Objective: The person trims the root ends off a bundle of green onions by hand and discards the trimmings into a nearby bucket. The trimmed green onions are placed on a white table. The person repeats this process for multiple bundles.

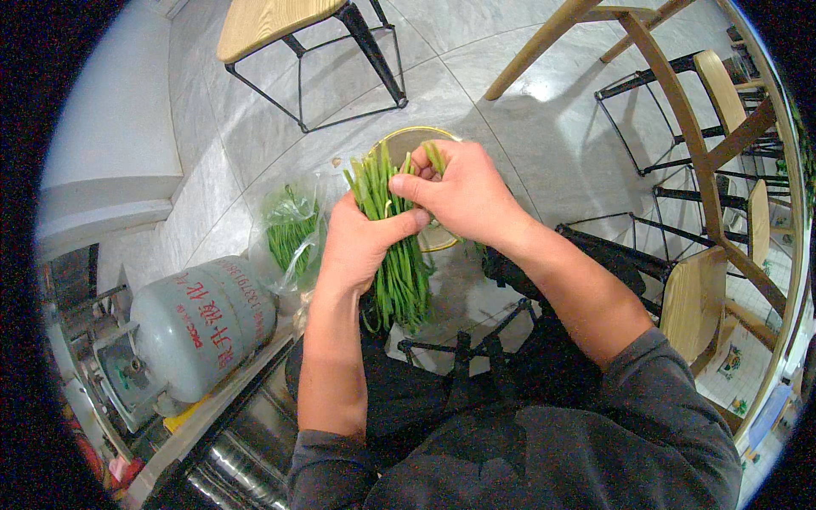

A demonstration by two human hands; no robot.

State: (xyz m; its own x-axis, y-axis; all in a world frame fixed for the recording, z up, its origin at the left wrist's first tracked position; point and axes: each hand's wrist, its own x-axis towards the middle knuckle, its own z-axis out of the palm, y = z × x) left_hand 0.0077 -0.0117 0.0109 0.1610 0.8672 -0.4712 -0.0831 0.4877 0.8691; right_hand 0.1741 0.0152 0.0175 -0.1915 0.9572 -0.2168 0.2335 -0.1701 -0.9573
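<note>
A bunch of long green stems, perhaps garlic chives (398, 280), lies in the grip of my left hand (363, 236), its thumb across the stems. The pale cut ends point away from me and the thin leaves hang towards my lap. My right hand (468, 191) is at the cut ends, with a few short stem pieces (435, 158) pinched between its fingers and its thumb against the bunch. Below both hands stands a round bin with a yellow rim (421, 129), mostly hidden by them. To the left, a clear plastic bag (290, 233) holds more green stems.
A grey gas cylinder (204, 325) bearing red writing stands at the left. A stool with a wooden seat (280, 25) is ahead on the tiled floor (440, 83). Wooden table legs (542, 48) and more wood-topped metal stools (695, 306) are at the right.
</note>
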